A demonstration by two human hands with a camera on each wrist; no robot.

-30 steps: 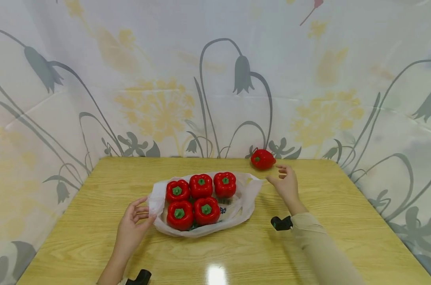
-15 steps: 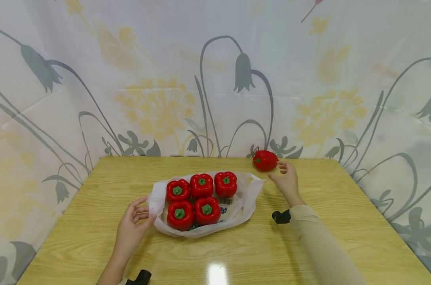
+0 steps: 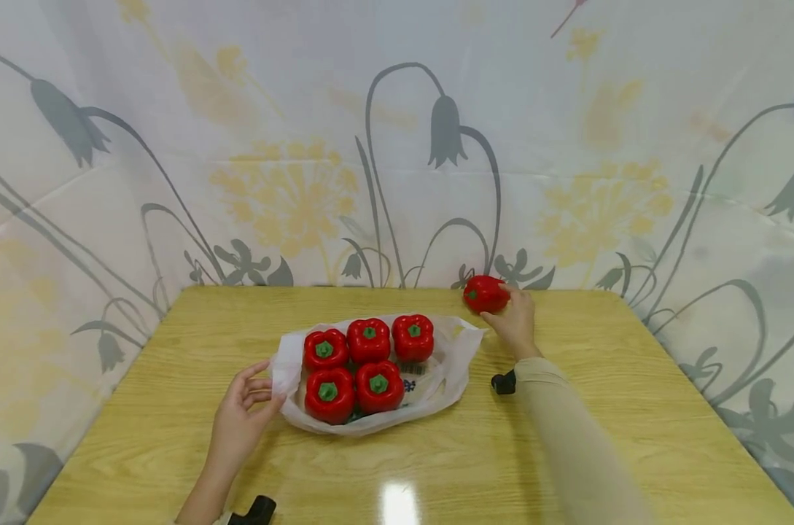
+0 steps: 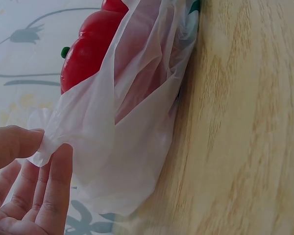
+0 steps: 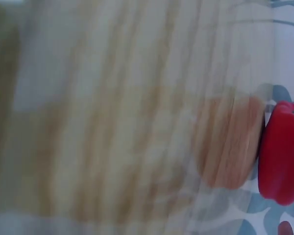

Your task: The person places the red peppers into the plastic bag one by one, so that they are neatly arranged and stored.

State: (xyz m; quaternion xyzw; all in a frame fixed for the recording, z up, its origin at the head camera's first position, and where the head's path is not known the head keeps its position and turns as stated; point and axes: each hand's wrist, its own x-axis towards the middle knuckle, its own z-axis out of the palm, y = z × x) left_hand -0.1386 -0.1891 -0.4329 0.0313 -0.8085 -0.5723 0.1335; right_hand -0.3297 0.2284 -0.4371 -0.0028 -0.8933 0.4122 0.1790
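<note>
A white plastic bag (image 3: 459, 362), its mouth spread wide, lies on the table holding several red bell peppers (image 3: 368, 339) with green stems. In the left wrist view, my left hand (image 4: 51, 188) pinches the bag's edge between thumb and forefinger; a red pepper bulges above the film. One more red bell pepper (image 3: 482, 293) lies on its side at the table's back edge. My right hand (image 3: 518, 321) reaches round its right end, thumb on the near side and fingers over the far side. In the right wrist view, fingertips (image 5: 285, 228) show just below that pepper.
The wood-grain table (image 3: 173, 408) ends at a backdrop cloth (image 3: 292, 109) printed with flowers, close behind the single pepper. Black wrist devices show beside both wrists. A bright light reflection (image 3: 398, 503) lies on the table front.
My right hand has moved left and farther back, from beside the single pepper to round its right end. My left hand and the bag keep their place.
</note>
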